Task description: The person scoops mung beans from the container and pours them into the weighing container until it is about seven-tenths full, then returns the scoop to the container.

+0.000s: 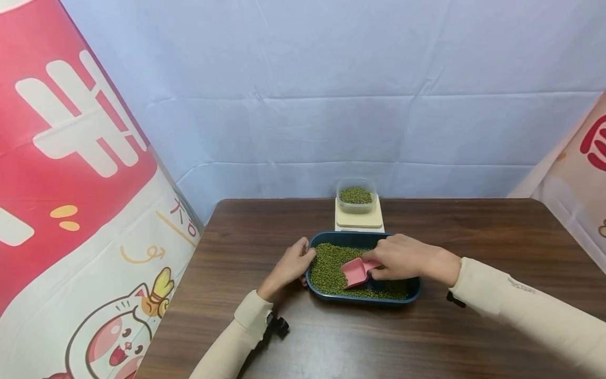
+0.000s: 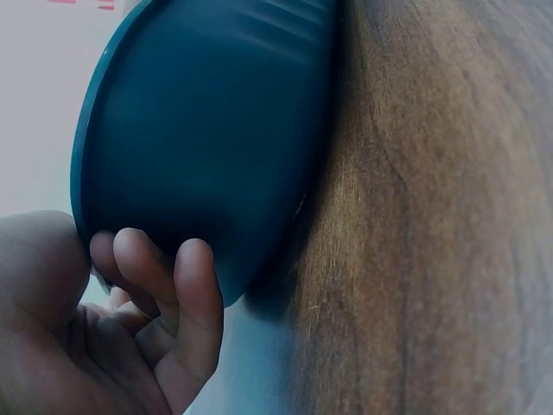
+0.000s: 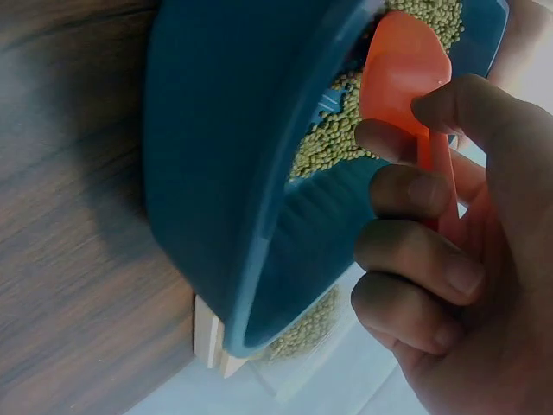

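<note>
My right hand (image 1: 397, 258) grips the handle of a pink scoop (image 1: 355, 271), fingers curled round it in the right wrist view. The scoop's bowl (image 3: 404, 69) sits low in a dark blue tub (image 1: 364, 301), among green mung beans (image 1: 326, 268). The beans lie deeper at the tub's left, and bare bottom shows near the scoop. At the tub's left end my left hand (image 1: 290, 263) holds the rim, thumb over the edge. In the left wrist view its fingers (image 2: 199, 285) press the outer wall from outside.
Behind the tub stands a pale kitchen scale (image 1: 360, 219). On it rests a clear plastic container (image 1: 357, 208) holding more mung beans. All this is on a dark wooden table (image 1: 255, 231), with a pale cloth (image 1: 303, 126) hanging behind and printed cloths at the sides.
</note>
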A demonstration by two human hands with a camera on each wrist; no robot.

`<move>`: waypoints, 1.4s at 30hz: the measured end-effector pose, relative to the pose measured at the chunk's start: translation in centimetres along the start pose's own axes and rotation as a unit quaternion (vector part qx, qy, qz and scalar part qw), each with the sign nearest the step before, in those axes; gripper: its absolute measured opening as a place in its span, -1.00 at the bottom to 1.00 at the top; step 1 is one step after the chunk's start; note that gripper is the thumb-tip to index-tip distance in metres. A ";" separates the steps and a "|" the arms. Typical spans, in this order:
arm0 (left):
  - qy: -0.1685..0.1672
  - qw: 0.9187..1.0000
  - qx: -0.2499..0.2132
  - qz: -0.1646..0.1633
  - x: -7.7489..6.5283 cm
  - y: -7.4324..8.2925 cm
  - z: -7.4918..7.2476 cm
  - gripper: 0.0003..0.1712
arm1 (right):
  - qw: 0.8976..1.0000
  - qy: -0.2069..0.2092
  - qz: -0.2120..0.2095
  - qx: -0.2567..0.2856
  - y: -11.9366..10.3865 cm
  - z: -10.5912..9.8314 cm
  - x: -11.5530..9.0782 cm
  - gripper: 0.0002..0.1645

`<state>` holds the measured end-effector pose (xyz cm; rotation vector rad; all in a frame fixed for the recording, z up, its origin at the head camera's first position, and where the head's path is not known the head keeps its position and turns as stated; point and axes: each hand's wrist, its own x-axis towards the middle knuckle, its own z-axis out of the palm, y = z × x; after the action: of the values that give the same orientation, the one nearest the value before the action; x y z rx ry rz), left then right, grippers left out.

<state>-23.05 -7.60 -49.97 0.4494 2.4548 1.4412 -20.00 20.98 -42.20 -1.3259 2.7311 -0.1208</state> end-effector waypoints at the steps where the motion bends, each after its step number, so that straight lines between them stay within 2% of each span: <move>1: -0.001 1.000 -0.001 0.001 0.0 0.0 0.0 -0.74 | 1.000 -0.002 -0.001 -0.001 -0.1 0.0 0.1 -0.93; 23: 0.001 1.000 -0.010 -0.005 0.0 -0.2 0.0 -0.73 | 0.999 -0.017 -0.027 -0.015 -1.3 0.2 2.7 -0.88; 32: -0.001 1.000 -0.008 0.003 0.0 0.0 0.0 -0.74 | 0.998 -0.008 -0.056 -0.025 -2.0 0.2 3.9 -0.87; 42: 0.000 1.000 -0.004 0.001 0.0 0.0 -0.1 -0.73 | 0.998 -0.013 -0.053 -0.022 -2.2 0.6 4.5 -0.86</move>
<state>-23.05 -7.64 -49.90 0.4510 2.4477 1.4511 -20.93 16.09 -42.81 -1.4728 2.6571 -0.0508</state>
